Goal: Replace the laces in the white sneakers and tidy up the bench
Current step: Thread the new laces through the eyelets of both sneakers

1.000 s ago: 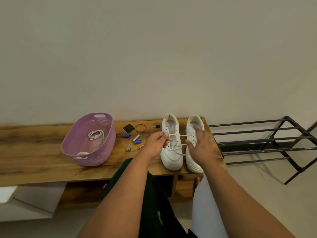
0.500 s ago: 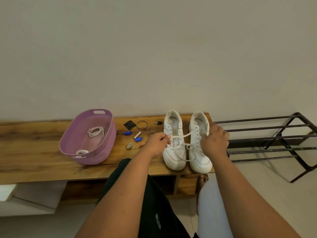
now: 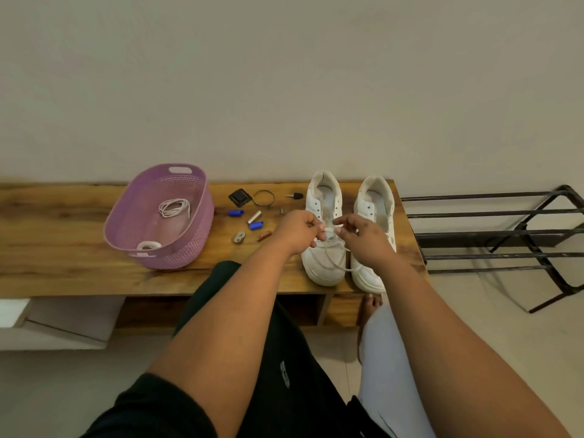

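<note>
Two white sneakers stand side by side on the wooden bench (image 3: 63, 273), toes toward me: the left sneaker (image 3: 322, 216) and the right sneaker (image 3: 377, 203). A white lace (image 3: 335, 263) loops loosely over the left sneaker's toe end. My left hand (image 3: 298, 230) and my right hand (image 3: 363, 237) meet over the left sneaker, both pinching a short stretch of that lace between their fingertips. The hands hide the sneakers' middle eyelets.
A purple basket (image 3: 196, 245) sits left of the shoes with a coiled white lace (image 3: 173, 207) inside. Small items lie between: a black square (image 3: 240, 196), a ring (image 3: 264, 197), blue caps (image 3: 236, 213), batteries. A black metal rack (image 3: 493, 232) stands right of the bench.
My right hand has come back from the right sneaker's side to the left sneaker, meeting my left hand. The lace span between the shoes has gone slack.
</note>
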